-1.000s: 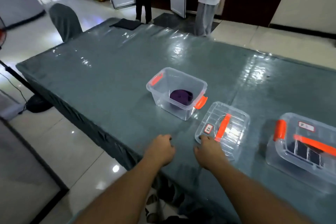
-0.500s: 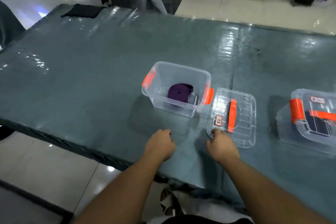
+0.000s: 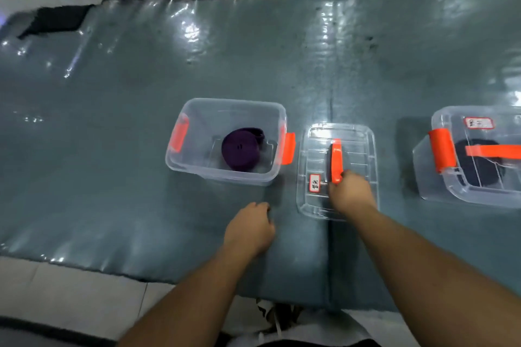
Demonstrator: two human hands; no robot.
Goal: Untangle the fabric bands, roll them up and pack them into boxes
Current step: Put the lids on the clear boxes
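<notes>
**Right hand on the lid handle, purple band rolled in the open box**

I see the right hand [image 3: 349,191] lying on the near half of the clear lid [image 3: 363,146], which sits flat on the tabletop [image 3: 112,177] just right of the open box [image 3: 194,169]. Its fingertips reach the near end of the lid's orange handle [image 3: 336,159]; they look curled onto that end, though I cannot tell how firmly they hold it. The handle's long axis runs from the near edge of the tabletop toward the far edge, so it points straight away from the hand, with most of its length beyond the fingers. A small red-framed label [image 3: 314,183] sits on the lid just left of the hand.

The left hand [image 3: 251,229] rests on the tabletop near its front edge, fingers curled under loosely and holding nothing, just in front of the box's near right corner.

The purple band [image 3: 239,151] is a rolled coil lying flat on the box floor, its round face up, a short tail at its far right side. It is well apart from both hands, beyond the left and to the left of the right.

A second box [image 3: 439,191] with its lid on and orange latches stands toward the right edge, a dark roll [image 3: 479,166] inside. A dark cloth [image 3: 53,21] lies at the far left corner.
</notes>
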